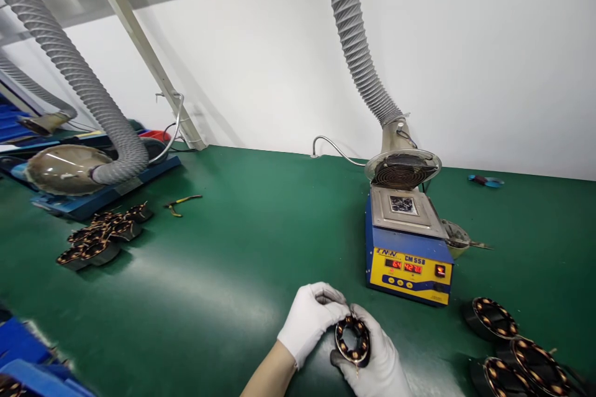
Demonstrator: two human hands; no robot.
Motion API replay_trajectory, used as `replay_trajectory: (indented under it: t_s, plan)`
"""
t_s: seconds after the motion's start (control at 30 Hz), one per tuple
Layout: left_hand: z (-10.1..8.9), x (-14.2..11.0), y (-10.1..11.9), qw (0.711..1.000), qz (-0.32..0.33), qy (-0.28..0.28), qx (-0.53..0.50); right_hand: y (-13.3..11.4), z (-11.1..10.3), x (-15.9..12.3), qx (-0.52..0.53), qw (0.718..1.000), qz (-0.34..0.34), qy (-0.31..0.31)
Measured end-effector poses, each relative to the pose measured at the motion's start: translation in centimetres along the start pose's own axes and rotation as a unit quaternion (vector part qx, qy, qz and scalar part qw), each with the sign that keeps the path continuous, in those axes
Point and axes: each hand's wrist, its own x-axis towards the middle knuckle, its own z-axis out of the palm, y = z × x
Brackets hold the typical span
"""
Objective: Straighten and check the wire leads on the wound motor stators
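Both my hands wear white gloves and meet near the bottom middle over the green bench. My right hand (382, 366) cups a round black motor stator (352, 339) with copper windings, held upright facing me. The fingers of my left hand (310, 319) are curled against the stator's left rim and top. Just beyond stands a blue and yellow solder pot (407, 248) with red digits on its front.
A grey fume hose with a round intake (403, 167) hangs over the pot. Three more stators (493, 317) lie at the lower right and several (100, 239) at the left. Pliers (181, 202), a second hose and hood (65, 167), a small dish (454, 237), blue bins (18, 360).
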Motion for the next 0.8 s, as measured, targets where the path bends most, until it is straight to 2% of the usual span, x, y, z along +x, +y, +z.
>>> replay_trajectory:
  t_s: [0.1,0.2,0.27,0.37,0.53,0.63,0.7,0.73,0.77,0.8]
  plan:
    - [-0.5,0.2,0.5,0.997,0.051,0.059,-0.026,0.2,0.2,-0.1,0.008,1.0,0.001,0.009]
    - [-1.2,0.3,1.2,0.987,0.04,0.141,-0.072,0.3,0.2,0.1,0.004,1.0,-0.02,0.021]
    - [-1.4,0.4,1.6,0.984,0.026,0.155,-0.077,0.3,0.2,0.2,0.001,0.999,-0.035,0.027]
    - [-1.4,0.4,1.8,0.988,0.015,0.139,-0.072,0.4,0.0,0.3,0.005,0.999,-0.04,0.025]
    - [-1.7,0.8,1.7,0.991,0.036,0.128,-0.034,0.0,0.0,0.2,0.026,0.998,0.049,0.017]
    - [-2.5,0.1,1.3,0.991,0.048,0.119,0.036,-0.7,0.0,0.4,0.038,0.991,0.126,0.021]
    - [-3.2,-1.4,0.7,0.985,0.049,0.11,0.121,-1.0,-0.6,0.9,0.111,0.977,0.182,-0.003]
    - [-3.5,-2.5,0.2,0.976,0.053,0.128,0.166,-0.9,-1.2,1.2,0.171,0.964,0.2,-0.02]
    - [-3.8,-3.9,-0.3,0.966,0.065,0.135,0.21,-0.7,-2.1,1.7,0.236,0.948,0.212,-0.034]
    - [-4.0,-5.3,-0.9,0.954,0.106,0.136,0.246,-0.5,-3.5,2.3,0.293,0.93,0.217,-0.042]
